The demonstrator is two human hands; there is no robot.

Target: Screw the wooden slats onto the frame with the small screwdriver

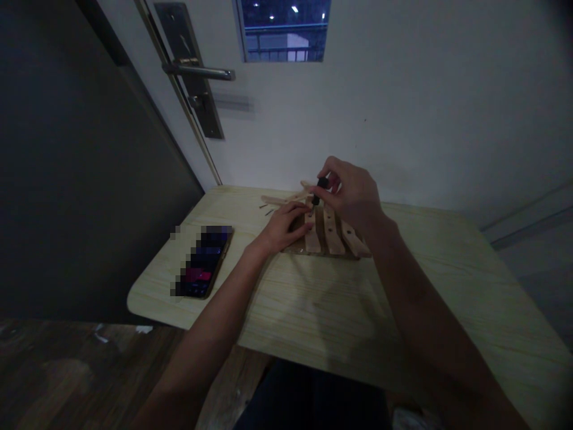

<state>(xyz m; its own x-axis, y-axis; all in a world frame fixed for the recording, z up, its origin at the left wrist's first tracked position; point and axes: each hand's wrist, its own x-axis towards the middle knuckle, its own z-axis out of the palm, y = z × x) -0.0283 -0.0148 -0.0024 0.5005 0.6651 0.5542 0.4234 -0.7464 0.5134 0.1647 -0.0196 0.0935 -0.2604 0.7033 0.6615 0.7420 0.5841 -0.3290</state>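
Observation:
My right hand [351,188] is closed round the black handle of a screwdriver [319,192], which points down at a notched wooden piece [312,240]. That piece lies on a brown base [323,242] beside two more like it, a middle one [332,236] and a right one [355,243]. Each shows dark holes. My left hand [283,228] grips the leftmost piece, thumb low and fingers near the screwdriver's tip. The exact contact at the tip is too small to make out. Loose wooden strips [280,200] and thin screws [268,212] lie behind my left hand.
A phone [208,263] with its screen lit lies on the left of the pale wooden table [277,304]. Behind the table stands a white door [403,107] with a metal handle [201,72] and a small window [284,30]. My legs are under the front edge.

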